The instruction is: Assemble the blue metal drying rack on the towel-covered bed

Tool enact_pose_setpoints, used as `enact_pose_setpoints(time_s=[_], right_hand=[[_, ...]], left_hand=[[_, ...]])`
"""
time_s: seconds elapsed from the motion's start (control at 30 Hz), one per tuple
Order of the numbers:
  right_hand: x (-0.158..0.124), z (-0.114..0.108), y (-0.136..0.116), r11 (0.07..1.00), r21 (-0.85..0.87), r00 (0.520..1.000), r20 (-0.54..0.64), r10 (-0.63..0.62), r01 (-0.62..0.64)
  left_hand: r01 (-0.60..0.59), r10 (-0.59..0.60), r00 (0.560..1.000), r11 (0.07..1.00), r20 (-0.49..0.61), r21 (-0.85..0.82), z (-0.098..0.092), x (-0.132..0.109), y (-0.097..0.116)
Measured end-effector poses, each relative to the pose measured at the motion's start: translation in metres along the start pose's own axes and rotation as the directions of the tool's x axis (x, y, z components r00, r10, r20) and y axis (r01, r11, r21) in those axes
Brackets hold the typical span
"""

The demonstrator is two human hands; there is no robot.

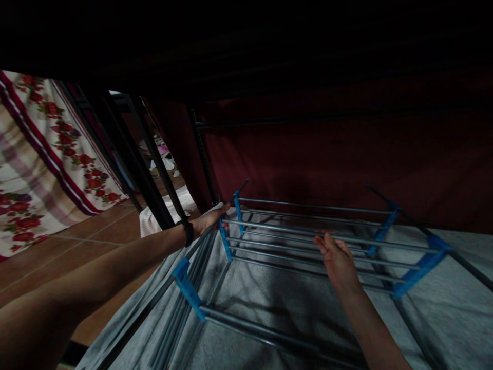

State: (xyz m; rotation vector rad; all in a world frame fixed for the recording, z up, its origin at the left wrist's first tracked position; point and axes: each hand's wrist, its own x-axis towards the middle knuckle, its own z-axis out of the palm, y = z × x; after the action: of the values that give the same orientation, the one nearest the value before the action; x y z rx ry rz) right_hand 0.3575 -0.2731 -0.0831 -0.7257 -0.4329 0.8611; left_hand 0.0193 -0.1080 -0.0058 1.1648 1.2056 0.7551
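Observation:
A metal rack of grey bars (308, 226) with blue plastic joints (418, 267) lies over a grey fabric sheet (292, 303). My left hand (208, 221), a dark band on its wrist, reaches to the rack's left corner, fingers curled round a dark upright rod there. My right hand (337, 259) rests on the middle bars, its fingers bent over one grey bar. Another blue joint (187, 285) sits near my left forearm.
A dark red fabric wall (346, 159) stands behind the rack under a dark overhang. Black metal legs (142, 164) rise at left. A floral cloth (50, 154) hangs over brown floor tiles (77, 241), and a white cloth (154, 218) lies on the floor.

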Motion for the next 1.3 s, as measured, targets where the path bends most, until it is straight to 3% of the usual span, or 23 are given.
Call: enact_pose_setpoints(time_s=[0.57, 0.9, 1.13, 1.3], right_hand=[[-0.001, 0.002, -0.003, 1.0, -0.007, 1.0, 0.003, -0.003, 0.003], [-0.004, 0.006, -0.002, 1.0, 0.024, 1.0, -0.02, -0.011, 0.012], [-0.006, 0.009, -0.003, 0.999, 0.037, 1.0, -0.024, -0.019, 0.02], [-0.003, 0.005, -0.003, 1.0, 0.009, 1.0, -0.012, -0.006, 0.006]], left_hand=[[0.056, -0.056, 0.998, 0.996, 0.007, -0.062, 0.005, -0.008, 0.004], [0.065, -0.07, 0.994, 0.996, -0.08, -0.065, 0.007, -0.01, 0.006], [0.073, -0.075, 0.997, 0.991, -0.013, -0.108, 0.008, -0.011, 0.005], [0.081, -0.085, 0.996, 0.991, -0.031, -0.106, 0.006, -0.009, 0.003]])
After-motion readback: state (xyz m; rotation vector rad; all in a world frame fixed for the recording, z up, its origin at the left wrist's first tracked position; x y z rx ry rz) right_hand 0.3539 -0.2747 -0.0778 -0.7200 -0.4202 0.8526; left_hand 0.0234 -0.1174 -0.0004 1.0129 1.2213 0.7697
